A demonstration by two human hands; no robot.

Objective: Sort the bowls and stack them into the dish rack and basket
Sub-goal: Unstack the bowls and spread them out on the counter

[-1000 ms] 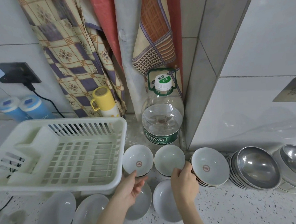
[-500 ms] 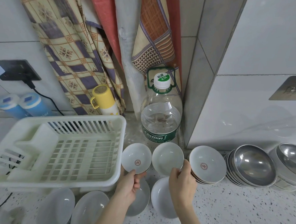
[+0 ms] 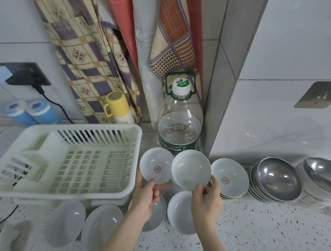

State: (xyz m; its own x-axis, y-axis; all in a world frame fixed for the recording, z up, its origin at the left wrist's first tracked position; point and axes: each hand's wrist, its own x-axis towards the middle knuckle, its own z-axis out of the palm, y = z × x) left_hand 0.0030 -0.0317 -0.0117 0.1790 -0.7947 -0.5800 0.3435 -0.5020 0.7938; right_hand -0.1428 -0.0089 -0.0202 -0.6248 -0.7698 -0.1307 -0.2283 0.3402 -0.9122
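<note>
My left hand (image 3: 146, 195) grips a small white bowl with a red emblem (image 3: 156, 169) by its lower rim, lifted and tilted toward me. My right hand (image 3: 206, 199) grips a plain white bowl (image 3: 191, 170) the same way; it overlaps the emblem bowl's right edge. A cream dish rack (image 3: 67, 163) stands empty to the left. On the counter lean a stack of emblem bowls (image 3: 229, 177), two stacks of steel bowls (image 3: 276, 179) (image 3: 324, 178), and several plain white bowls (image 3: 64, 222) (image 3: 102, 226) (image 3: 179, 213) in front.
A large water bottle (image 3: 181, 124) stands behind the held bowls in the corner. A yellow flask (image 3: 118, 108) and two blue containers (image 3: 31, 115) sit behind the rack. Towels (image 3: 91, 52) hang on the wall. A cable runs from a wall socket (image 3: 24, 74).
Both hands have lifted their bowls off the counter and tipped them up toward me. The plain bowl has moved left, now overlapping the emblem bowl.
</note>
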